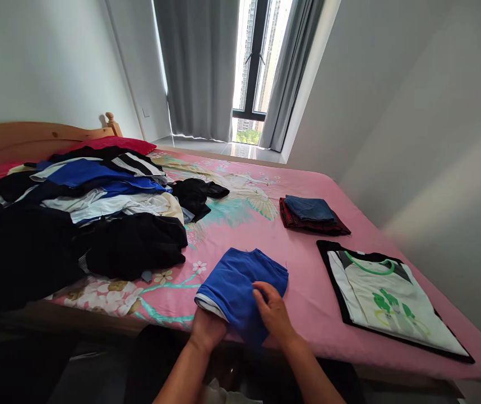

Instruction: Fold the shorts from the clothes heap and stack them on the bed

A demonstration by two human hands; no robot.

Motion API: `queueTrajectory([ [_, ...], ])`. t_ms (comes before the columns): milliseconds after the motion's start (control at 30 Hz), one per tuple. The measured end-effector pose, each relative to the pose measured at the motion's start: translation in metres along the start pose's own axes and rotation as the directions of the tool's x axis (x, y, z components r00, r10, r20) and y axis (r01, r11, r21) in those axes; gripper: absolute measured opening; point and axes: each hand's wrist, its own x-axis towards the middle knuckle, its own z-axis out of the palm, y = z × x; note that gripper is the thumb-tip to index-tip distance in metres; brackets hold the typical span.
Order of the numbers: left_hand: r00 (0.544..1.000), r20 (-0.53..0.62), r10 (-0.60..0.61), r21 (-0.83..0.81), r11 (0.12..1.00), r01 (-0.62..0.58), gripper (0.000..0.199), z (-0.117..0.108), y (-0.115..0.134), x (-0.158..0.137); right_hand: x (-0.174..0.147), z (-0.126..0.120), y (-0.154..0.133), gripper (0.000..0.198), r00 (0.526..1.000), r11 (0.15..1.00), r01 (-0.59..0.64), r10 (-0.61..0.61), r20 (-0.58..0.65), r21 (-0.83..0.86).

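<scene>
A folded blue garment with a white-trimmed edge lies at the near side of the bed, and part of it hangs over the bed's edge. It may be a pair of shorts. My left hand grips it from below at the white-trimmed edge, its fingers hidden under the cloth. On the garment's right side rests my right hand, fingers apart and slightly bent, touching the top of the fabric.
A heap of loose clothes covers the bed's left side. Farther right lie folded jeans on a red-and-black plaid garment. A folded white T-shirt sits on a black garment. The pink bedsheet spans the bed.
</scene>
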Motion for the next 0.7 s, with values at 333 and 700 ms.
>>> queueTrajectory([
  [333,0.804,-0.532,-0.264,-0.401,0.915,0.035,0.03,-0.066,0.025,-0.039,0.0,-0.068,0.061,0.042,0.881,0.889,-0.424,0.449,-0.149,0.172],
  [700,0.977,0.144,0.155,0.664,0.717,-0.211,0.065,-0.014,0.013,0.01,0.027,-0.052,0.064,0.042,0.875,0.874,-0.471,0.48,-0.063,0.116],
])
